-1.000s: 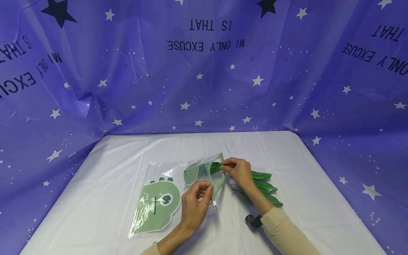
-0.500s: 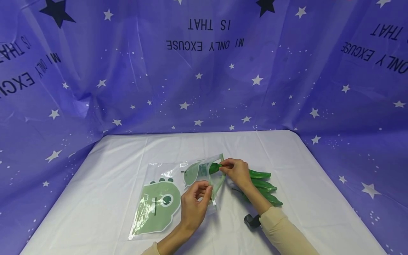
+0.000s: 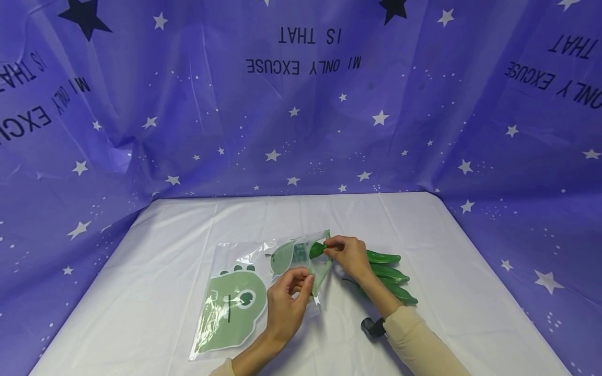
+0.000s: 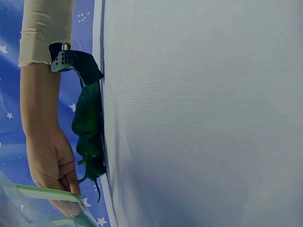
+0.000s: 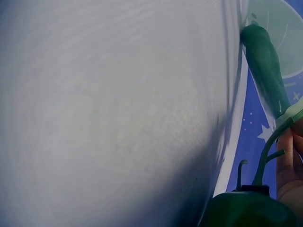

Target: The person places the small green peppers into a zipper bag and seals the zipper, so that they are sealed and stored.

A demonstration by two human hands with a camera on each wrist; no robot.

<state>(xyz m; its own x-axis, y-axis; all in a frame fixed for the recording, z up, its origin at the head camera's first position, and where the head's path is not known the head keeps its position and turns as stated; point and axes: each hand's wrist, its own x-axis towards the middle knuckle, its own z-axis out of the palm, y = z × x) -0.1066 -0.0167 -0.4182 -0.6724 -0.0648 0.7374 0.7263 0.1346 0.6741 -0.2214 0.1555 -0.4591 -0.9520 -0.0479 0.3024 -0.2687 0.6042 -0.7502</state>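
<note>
A clear zip bag [image 3: 230, 334] with a green cartoon dinosaur print lies on the white table, its mouth facing right. My left hand [image 3: 288, 303] pinches the near edge of that mouth between thumb and fingers. At the far side of the opening, my right hand [image 3: 350, 256] pinches the stem end of a green pepper [image 3: 317, 250], whose body reaches into the bag. Through the plastic, the right wrist view shows a long green pepper [image 5: 265, 66] near my left hand's fingers [image 5: 285, 156]. The tips of my right fingers are partly behind the bag's rim [image 4: 47, 191] in the left wrist view.
Several more green peppers [image 3: 388, 271] lie to the right, partly under my right forearm. A black camera mount [image 3: 373, 328] juts from my right wrist beside them. Purple star-printed cloth [image 3: 301, 130] hangs behind the white-covered table [image 3: 451, 292] and along its sides.
The bag's left end has shifted slightly toward me, and the far rim has dipped. My right hand has moved slightly lower with the pepper. My left hand has hardly moved.
</note>
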